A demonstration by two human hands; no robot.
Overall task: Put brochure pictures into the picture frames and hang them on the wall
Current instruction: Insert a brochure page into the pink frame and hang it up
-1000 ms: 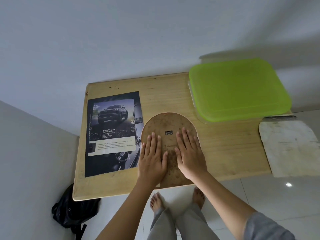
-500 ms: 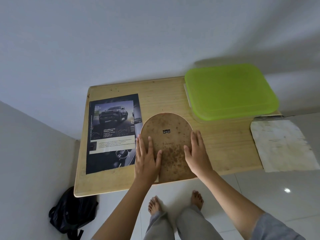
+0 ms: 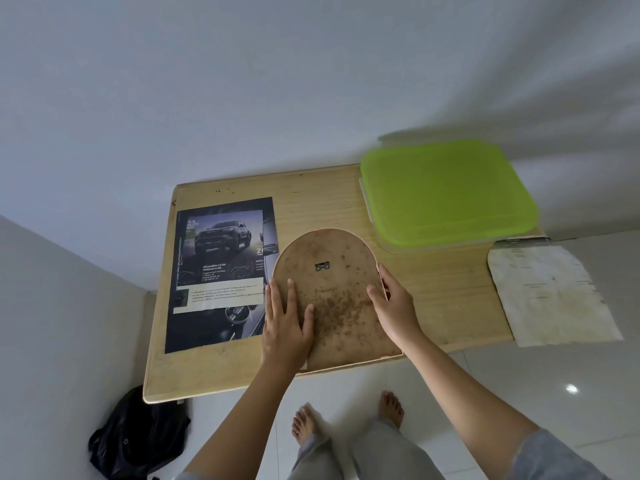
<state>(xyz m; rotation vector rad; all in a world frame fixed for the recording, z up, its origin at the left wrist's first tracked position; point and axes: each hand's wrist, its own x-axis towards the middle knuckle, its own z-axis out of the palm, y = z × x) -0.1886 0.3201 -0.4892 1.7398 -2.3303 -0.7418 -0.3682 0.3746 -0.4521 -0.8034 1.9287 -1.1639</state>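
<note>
An arch-shaped picture frame [image 3: 332, 271] lies face down on the wooden table [image 3: 433, 299], its stained brown backing up, with a small metal hanger [image 3: 322, 266] near the top. My left hand [image 3: 286, 327] rests flat on the frame's left part, fingers spread. My right hand [image 3: 394, 306] grips the frame's right edge, fingers curled around it. A dark car brochure [image 3: 218, 271] lies flat to the left of the frame, which overlaps its right margin.
A box with a lime-green lid [image 3: 446, 192] sits at the table's back right. A stained white sheet [image 3: 550, 292] lies off the right end. A black bag [image 3: 138, 434] is on the floor at the left. My bare feet [image 3: 346, 414] stand below the table's front edge.
Both hands have slid apart from the middle of the backing. The left one went to the left part, and the right one reached the right edge and curled around it.
</note>
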